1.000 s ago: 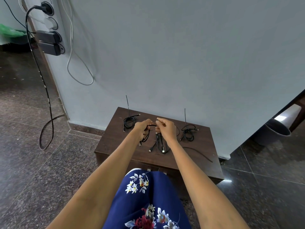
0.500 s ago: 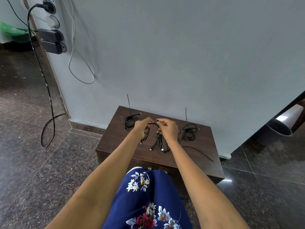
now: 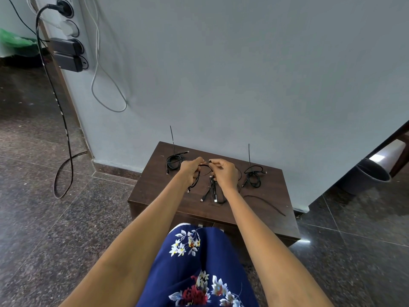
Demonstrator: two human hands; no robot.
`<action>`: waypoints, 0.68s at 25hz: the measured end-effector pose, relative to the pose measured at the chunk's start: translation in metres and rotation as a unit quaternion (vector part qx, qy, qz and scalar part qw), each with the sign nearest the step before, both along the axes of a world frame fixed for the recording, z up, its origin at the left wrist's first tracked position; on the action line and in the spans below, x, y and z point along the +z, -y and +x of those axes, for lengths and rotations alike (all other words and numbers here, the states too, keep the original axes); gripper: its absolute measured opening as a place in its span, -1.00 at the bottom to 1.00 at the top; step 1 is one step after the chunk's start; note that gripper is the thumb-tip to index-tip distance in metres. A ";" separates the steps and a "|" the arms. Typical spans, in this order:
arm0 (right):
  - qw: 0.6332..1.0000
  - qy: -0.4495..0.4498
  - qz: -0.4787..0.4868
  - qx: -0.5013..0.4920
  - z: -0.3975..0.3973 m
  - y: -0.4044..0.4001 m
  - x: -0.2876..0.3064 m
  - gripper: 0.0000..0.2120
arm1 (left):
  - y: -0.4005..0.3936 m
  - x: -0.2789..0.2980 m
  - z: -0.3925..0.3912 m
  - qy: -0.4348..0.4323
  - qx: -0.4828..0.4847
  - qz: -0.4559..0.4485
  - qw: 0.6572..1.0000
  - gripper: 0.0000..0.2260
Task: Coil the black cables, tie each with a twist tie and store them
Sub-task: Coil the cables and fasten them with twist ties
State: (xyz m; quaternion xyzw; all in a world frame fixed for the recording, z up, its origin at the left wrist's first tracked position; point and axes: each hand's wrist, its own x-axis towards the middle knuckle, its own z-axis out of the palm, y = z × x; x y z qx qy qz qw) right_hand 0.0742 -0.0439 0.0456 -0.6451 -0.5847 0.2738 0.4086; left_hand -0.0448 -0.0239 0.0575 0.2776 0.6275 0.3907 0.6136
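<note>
Over the middle of a low dark wooden table (image 3: 274, 220), my left hand (image 3: 190, 171) and my right hand (image 3: 224, 173) both grip one black cable (image 3: 204, 167), which arcs between them and hangs below the left hand. A second black cable (image 3: 213, 191) lies bunched on the table under my right hand. A coiled cable (image 3: 173, 161) with an upright twist tie (image 3: 172, 138) sits at the back left. Another coiled cable (image 3: 253, 177) with its twist tie (image 3: 249, 155) sits at the back right. A loose black tie (image 3: 265, 203) lies on the right.
The table stands against a grey wall (image 3: 243, 74). A power strip (image 3: 66, 41) with plugs and hanging cords is on the wall at upper left. A dark bin (image 3: 367, 176) stands on the floor at right. My knee in a blue floral garment (image 3: 199, 262) is in front.
My hands have drawn slightly apart, and a short arc of the held cable now shows between them. The other cables have not moved.
</note>
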 end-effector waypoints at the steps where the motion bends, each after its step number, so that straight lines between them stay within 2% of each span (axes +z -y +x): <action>1: 1.000 -0.003 0.001 0.000 0.000 0.000 0.000 -0.83 | 0.000 0.001 0.000 -0.003 -0.002 0.001 1.000 -0.80; 12: 0.999 -0.048 -0.003 -0.019 -0.006 0.001 0.000 -0.84 | 0.002 0.004 -0.003 -0.016 -0.008 0.005 1.000 -0.80; 17: 0.999 -0.030 -0.002 -0.016 -0.007 -0.001 0.001 -0.84 | 0.001 0.004 -0.004 -0.019 -0.013 0.009 1.000 -0.80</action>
